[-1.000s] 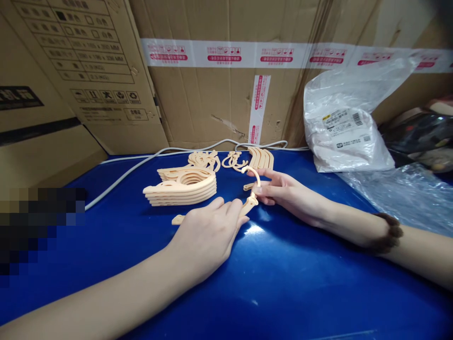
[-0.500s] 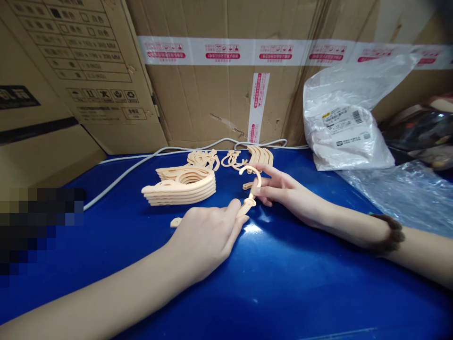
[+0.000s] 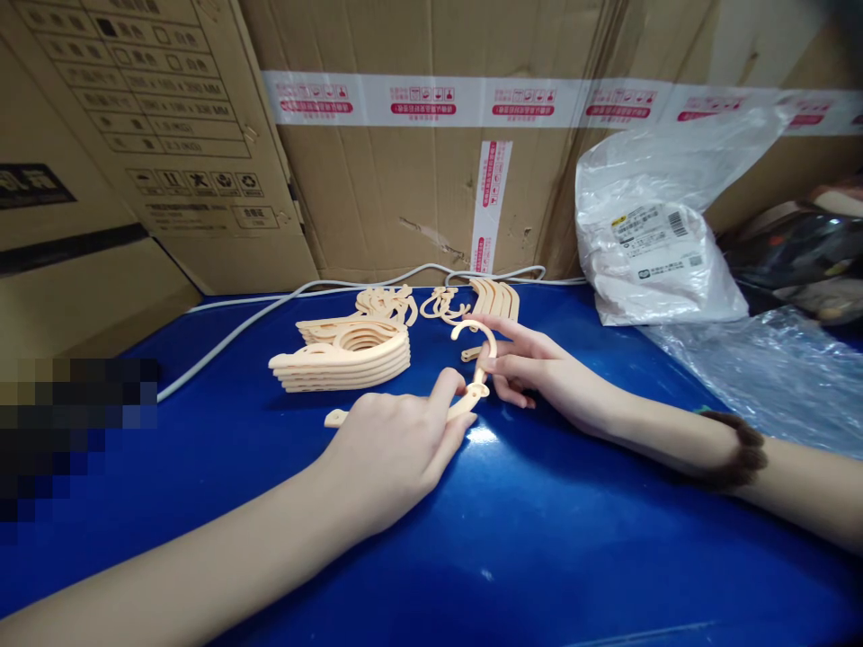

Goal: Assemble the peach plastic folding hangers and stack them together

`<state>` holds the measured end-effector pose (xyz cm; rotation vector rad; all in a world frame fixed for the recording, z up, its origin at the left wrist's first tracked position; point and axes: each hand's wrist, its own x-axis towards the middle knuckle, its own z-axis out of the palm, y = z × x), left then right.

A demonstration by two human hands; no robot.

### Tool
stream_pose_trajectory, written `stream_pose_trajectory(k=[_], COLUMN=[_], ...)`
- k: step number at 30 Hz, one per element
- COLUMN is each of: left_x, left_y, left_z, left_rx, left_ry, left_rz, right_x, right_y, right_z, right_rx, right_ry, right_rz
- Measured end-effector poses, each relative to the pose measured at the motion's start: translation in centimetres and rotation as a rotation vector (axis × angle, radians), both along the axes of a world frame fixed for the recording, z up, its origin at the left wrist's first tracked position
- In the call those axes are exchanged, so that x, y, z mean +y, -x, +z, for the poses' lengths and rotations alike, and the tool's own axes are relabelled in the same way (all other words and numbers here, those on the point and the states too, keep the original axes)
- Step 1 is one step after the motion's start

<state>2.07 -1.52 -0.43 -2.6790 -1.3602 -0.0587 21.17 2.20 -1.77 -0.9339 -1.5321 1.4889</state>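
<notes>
My left hand (image 3: 397, 440) is closed around a cream plastic hanger arm (image 3: 467, 404), whose far end pokes out left of the fist. Between the thumb and fingers of my right hand (image 3: 532, 359) is a cream hanger hook (image 3: 494, 341), its curve upward. The hook's lower end meets the arm's end just right of my left fingertips; whether they are joined I cannot tell. To the left lies a neat stack of cream hanger parts (image 3: 343, 359). Beyond my hands are a pile of loose hooks (image 3: 445, 304) and a row of curved hanger arms (image 3: 495, 296).
Another heap of cream pieces (image 3: 384, 304) lies behind the stack. A grey cable (image 3: 256, 332) crosses the back of the blue tabletop (image 3: 512, 557). Cardboard boxes (image 3: 404, 189) stand behind. At the right are a white plastic parcel bag (image 3: 661, 243) and clear plastic wrap (image 3: 775, 377).
My left index finger has lifted off the hanger arm's end, showing more of it. The hook and arm have shifted slightly, and my right lower fingers have extended a little.
</notes>
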Motion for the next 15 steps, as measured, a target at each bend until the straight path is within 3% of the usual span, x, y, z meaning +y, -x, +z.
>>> stream_pose_trajectory(k=[15], left_x=[-0.02], left_y=[0.24], left_z=[0.20], left_rx=[-0.006], left_ry=[0.047], left_rz=[-0.019], right_x=[-0.25], right_y=[0.15], right_z=[0.51], right_rx=[-0.061], right_ry=[-0.106], right_rz=[0.005])
